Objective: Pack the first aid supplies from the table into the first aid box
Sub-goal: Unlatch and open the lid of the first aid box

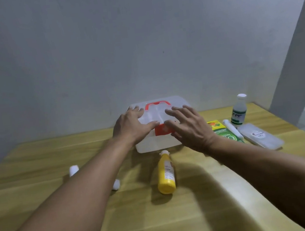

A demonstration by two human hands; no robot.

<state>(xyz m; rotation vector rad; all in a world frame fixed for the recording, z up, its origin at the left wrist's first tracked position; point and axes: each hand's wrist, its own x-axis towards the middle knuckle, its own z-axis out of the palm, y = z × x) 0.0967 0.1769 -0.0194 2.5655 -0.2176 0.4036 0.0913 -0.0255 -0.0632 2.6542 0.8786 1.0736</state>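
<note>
A translucent white first aid box (157,144) with a red handle and red front latch stands closed at the back middle of the table. My left hand (131,127) rests on the left side of its lid, fingers spread. My right hand (189,127) hovers over the lid's right front, fingers apart, holding nothing. In front of the box a yellow bottle (165,174) lies on its side. Right of the box are a green and yellow carton (222,131), a white tube (232,128), an upright clear bottle (239,110) and a flat translucent case (260,136).
Two small white rolls (73,170) (116,184) lie on the wooden table (123,217) at the left, the nearer one partly hidden by my left forearm. A grey wall stands right behind the table. The table's right edge drops to a floor.
</note>
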